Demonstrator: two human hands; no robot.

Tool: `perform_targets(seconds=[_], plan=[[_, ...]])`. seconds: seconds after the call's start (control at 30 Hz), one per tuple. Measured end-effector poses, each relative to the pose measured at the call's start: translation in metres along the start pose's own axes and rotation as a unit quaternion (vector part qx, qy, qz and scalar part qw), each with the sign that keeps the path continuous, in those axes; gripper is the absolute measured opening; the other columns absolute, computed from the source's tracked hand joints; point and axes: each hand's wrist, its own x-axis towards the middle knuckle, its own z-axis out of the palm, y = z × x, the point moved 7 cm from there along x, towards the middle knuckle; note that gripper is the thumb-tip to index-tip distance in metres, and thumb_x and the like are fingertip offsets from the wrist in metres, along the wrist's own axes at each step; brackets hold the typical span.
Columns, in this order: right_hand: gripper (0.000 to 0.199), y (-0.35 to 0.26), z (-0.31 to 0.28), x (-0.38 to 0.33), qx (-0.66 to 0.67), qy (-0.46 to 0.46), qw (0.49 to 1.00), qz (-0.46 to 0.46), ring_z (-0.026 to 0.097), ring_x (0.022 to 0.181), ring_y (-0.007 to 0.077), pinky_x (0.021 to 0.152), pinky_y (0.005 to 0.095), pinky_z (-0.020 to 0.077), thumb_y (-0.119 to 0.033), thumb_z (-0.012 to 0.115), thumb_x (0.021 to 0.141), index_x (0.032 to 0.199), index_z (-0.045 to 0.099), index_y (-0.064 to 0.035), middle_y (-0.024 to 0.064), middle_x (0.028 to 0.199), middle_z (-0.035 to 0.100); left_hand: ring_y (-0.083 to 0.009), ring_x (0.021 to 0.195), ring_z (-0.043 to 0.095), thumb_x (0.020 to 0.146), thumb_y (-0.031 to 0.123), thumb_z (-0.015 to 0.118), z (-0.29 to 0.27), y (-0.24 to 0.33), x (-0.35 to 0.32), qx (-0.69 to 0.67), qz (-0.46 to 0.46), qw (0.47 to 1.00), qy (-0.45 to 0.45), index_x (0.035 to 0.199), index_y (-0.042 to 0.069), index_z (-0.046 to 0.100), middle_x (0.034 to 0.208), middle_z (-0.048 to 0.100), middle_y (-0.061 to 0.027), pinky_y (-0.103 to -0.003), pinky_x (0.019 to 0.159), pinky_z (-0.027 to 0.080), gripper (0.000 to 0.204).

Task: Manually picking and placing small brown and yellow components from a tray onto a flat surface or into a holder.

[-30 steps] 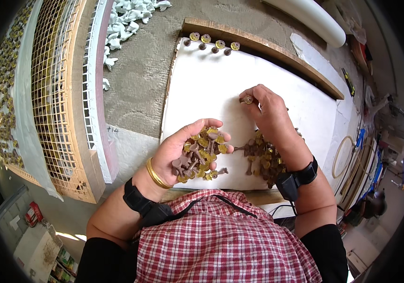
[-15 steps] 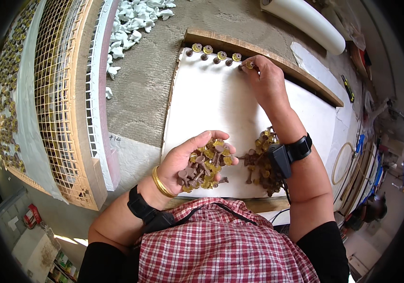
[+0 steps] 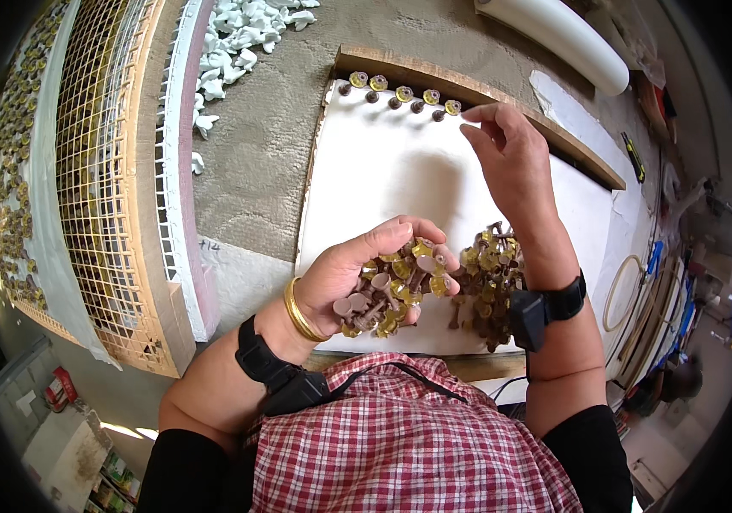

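1. Two fingertips (image 3: 473, 132) of the right hand (image 3: 516, 156), thumb and forefinger, are held narrowly parted; nothing is seen between them.
2. Just left of them, the end piece (image 3: 453, 108), a brown stem with a yellow rosette, is found; its axis is directed lower-left, rosette to brown end. Whether it stands cannot be told. By the right hand it is approached more closely.
3. In the cupped left hand (image 3: 338, 272), a handful of like pieces (image 3: 400, 275) is held, beside a loose pile (image 3: 490, 282) on the white board (image 3: 366, 171).
4. Five pieces are ranged along the wooden strip (image 3: 546, 128).
5. Since half a second ago, the fifth has been released and the left hand shifted rightward.
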Motion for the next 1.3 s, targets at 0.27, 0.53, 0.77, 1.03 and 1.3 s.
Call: perform_targets(seconds=[0.27, 0.53, 0.77, 1.03, 1.3], plan=[[0.036, 0.004, 0.029, -0.076, 0.510, -0.441, 0.731, 0.107, 0.067, 0.101, 0.0140, 0.096, 0.0327, 0.0523, -0.002, 0.064, 0.095, 0.131, 0.062, -0.0012, 0.0072, 0.117, 0.069, -0.0391, 0.112, 0.063, 0.106, 0.039, 0.042, 0.016, -0.013, 0.018, -0.031, -0.031, 0.994, -0.102, 0.132, 0.007, 0.052, 0.126, 0.058, -0.0247, -0.035, 0.064, 0.060, 0.043], [0.019, 0.009, 0.001, -0.074, 0.377, -0.189, 0.902, 0.090, 0.068, 0.094, 0.0116, 0.087, 0.0262, 0.0561, 0.002, 0.070, 0.090, 0.108, 0.066, -0.0005, 0.0041, 0.101, 0.070, -0.0345, 0.109, 0.066, 0.106, 0.034, 0.046, -0.011, -0.004, 0.018, 0.038, -0.009, 0.995, 0.092, 0.146, 0.008, 0.039, 0.131, 0.057, -0.0195, -0.031, 0.064, 0.059, 0.048], [0.027, 0.006, -0.011, -0.076, 0.344, -0.096, 0.934, 0.026, 0.067, 0.096, 0.0116, 0.087, 0.0252, 0.0550, 0.004, 0.069, 0.089, 0.115, 0.063, -0.0022, 0.0055, 0.105, 0.069, -0.0252, 0.099, 0.070, 0.103, 0.031, 0.053, -0.008, -0.010, 0.023, 0.156, -0.050, 0.970, 0.179, 0.134, 0.009, 0.051, 0.114, 0.067, -0.0118, -0.024, 0.059, 0.056, 0.039], [0.043, 0.023, 0.009, -0.081, 0.553, -0.158, 0.806, 0.143, 0.065, 0.096, 0.0104, 0.089, 0.0246, 0.0538, 0.001, 0.072, 0.089, 0.128, 0.055, 0.0012, 0.0069, 0.105, 0.068, -0.0217, 0.096, 0.069, 0.102, 0.037, 0.056, 0.003, -0.013, 0.028, 0.135, -0.027, 0.982, 0.126, 0.128, 0.007, 0.052, 0.110, 0.064, -0.0115, -0.023, 0.056, 0.055, 0.040], [0.042, 0.013, 0.012, -0.083, 0.504, -0.163, 0.836, 0.144, 0.065, 0.087, 0.0118, 0.076, 0.0269, 0.0555, -0.004, 0.072, 0.090, 0.127, 0.053, 0.0021, 0.0059, 0.101, 0.066, -0.0193, 0.091, 0.070, 0.102, 0.044, 0.054, -0.005, -0.015, 0.027, 0.127, -0.029, 0.978, 0.164, 0.125, 0.007, 0.055, 0.108, 0.065, -0.0094, -0.023, 0.054, 0.056, 0.043]])
